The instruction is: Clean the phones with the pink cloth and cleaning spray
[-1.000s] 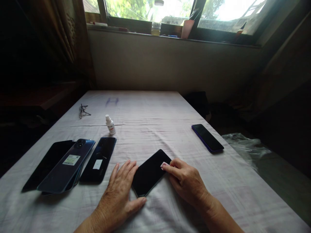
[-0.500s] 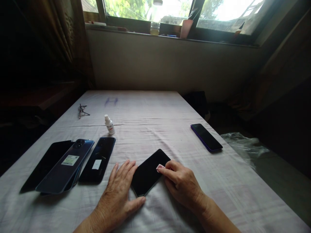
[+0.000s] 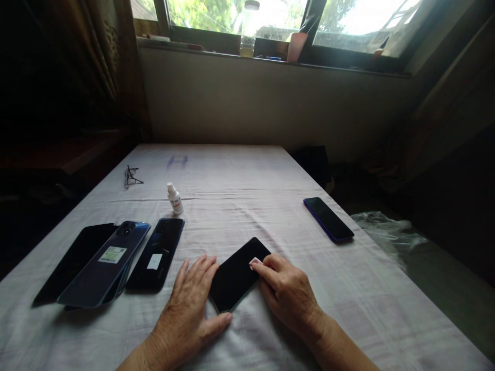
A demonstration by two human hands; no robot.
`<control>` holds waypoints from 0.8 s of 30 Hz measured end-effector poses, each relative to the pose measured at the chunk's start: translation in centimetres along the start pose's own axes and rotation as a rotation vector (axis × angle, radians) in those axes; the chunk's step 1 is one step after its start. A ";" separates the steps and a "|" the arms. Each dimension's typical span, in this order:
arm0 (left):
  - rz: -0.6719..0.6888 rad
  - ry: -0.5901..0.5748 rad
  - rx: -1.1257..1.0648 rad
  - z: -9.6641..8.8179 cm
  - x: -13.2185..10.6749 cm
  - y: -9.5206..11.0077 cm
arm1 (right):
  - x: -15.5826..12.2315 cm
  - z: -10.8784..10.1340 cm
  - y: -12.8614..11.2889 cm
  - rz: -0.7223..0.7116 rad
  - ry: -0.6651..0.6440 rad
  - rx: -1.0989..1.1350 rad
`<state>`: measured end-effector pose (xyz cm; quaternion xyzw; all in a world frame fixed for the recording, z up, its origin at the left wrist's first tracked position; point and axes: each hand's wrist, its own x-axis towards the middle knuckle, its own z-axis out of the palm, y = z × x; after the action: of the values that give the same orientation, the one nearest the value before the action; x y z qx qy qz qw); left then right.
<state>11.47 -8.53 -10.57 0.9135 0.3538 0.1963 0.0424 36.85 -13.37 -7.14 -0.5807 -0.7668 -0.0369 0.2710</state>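
Observation:
A dark phone (image 3: 234, 281) lies flat and slanted on the covered table in front of me, its glossy black face up. My left hand (image 3: 193, 299) is open, with its fingers along the phone's left side and the thumb at its near corner. Between the fingertips of my right hand (image 3: 288, 288) is a small pinkish-white cloth (image 3: 255, 263), pressed on the phone's screen towards its right end. Most of the cloth is hidden by the fingers.
Left of my hands lie a black phone (image 3: 157, 257) with a white label and a stack of phones (image 3: 102, 268). Behind them stand a white bottle (image 3: 175, 200) and folded glasses (image 3: 132, 176). Another phone (image 3: 328, 220) rests near the right edge of the table (image 3: 240, 170).
My right hand and the cloth have shifted very slightly up the phone's screen. My left hand and the phone stay where they were.

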 end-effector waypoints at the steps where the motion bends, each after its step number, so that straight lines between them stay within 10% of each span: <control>1: 0.002 0.000 0.004 0.0 0.0 0.0 | 0.0 0.1 -0.2 -0.014 0.004 0.010; 11: 0.036 0.027 0.043 0.0 0.1 -0.1 | 0.7 -0.5 1.8 0.134 -0.061 -0.127; 24: 0.012 0.021 0.011 0.3 0.0 -0.1 | 2.0 0.9 -0.3 -0.083 -0.101 -0.172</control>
<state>11.48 -8.46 -10.85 0.9138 0.3497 0.2042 0.0322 35.87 -11.41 -6.94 -0.5706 -0.7970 -0.0843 0.1794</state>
